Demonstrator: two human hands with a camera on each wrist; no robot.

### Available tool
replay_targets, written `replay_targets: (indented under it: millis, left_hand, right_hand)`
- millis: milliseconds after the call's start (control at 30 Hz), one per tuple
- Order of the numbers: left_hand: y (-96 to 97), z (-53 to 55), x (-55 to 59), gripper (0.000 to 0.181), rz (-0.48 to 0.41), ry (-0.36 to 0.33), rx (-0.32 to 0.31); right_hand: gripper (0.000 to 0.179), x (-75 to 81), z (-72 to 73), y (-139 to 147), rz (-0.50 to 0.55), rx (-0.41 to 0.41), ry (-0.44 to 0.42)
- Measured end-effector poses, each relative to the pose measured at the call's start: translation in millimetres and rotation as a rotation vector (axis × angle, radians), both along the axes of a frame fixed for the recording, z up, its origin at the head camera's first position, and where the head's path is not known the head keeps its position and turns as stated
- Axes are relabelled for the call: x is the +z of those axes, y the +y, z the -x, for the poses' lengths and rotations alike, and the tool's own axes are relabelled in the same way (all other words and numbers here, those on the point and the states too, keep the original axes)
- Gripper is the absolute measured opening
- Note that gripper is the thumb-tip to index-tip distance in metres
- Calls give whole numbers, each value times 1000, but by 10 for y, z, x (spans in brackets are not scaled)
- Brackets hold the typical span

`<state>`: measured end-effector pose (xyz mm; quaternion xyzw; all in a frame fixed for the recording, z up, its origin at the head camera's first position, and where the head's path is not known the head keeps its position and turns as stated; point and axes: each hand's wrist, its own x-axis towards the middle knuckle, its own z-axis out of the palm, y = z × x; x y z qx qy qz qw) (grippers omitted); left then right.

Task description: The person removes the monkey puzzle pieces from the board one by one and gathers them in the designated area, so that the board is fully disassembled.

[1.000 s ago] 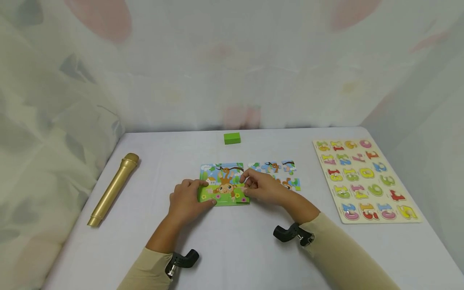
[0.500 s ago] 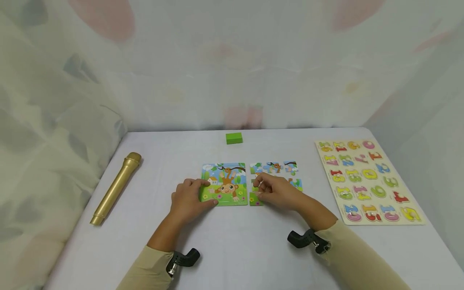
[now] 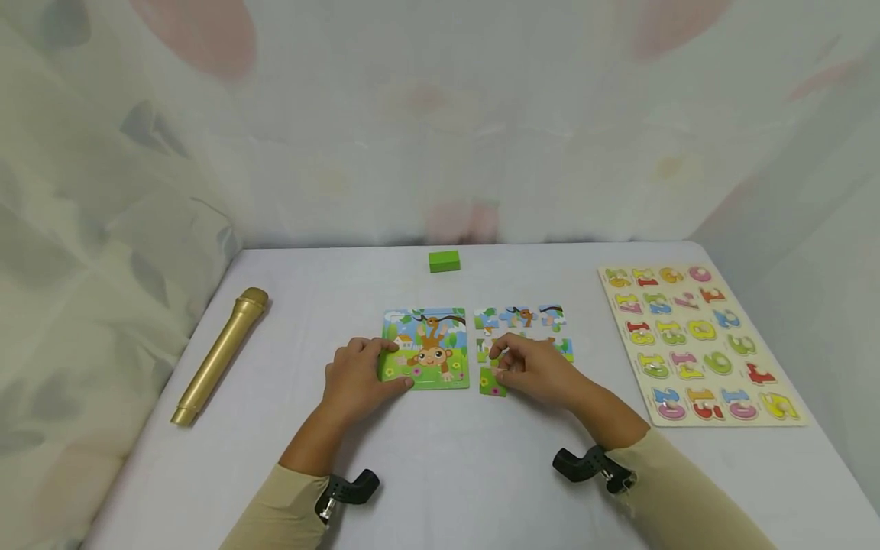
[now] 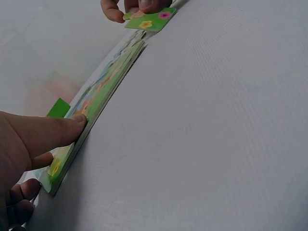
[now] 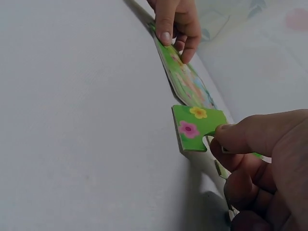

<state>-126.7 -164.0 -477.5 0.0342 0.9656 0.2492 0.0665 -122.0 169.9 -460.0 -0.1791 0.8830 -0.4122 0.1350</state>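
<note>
My left hand (image 3: pixel 357 374) rests on the left part of a square monkey puzzle board (image 3: pixel 447 376), thumb and fingertips pressing its surface. My right hand (image 3: pixel 532 369) pinches a green puzzle piece (image 3: pixel 490 383) between thumb and fingers, just right of the board. In the right wrist view the piece (image 5: pixel 192 122) shows a pink and a yellow flower, its notched side by the thumb, and is raised above the table. Loose puzzle pieces (image 3: pixel 519 317) lie in rows behind the right hand, which hides some of them.
A wooden number board (image 3: pixel 694 344) lies at the right. A gold microphone (image 3: pixel 220 359) lies at the left. Behind the puzzle board sits a green block (image 3: pixel 444 261). All stand on a white-covered table (image 3: pixel 440 466) with curtains behind.
My right hand has moved right, off the puzzle board, with the flowered piece in its fingers. The piece has swung to a slight tilt. My left hand has stayed on the board.
</note>
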Motion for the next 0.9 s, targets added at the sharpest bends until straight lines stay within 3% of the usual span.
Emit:
replay_targets:
  millis: [467, 900]
  left_hand:
    - [-7, 0, 12, 67, -4, 7, -4]
    - [-24, 6, 9, 67, 6, 6, -30]
  right_hand:
    - [20, -112, -35, -58, -128, -5, 173]
    - [19, -127, -28, -69, -166, 11, 206]
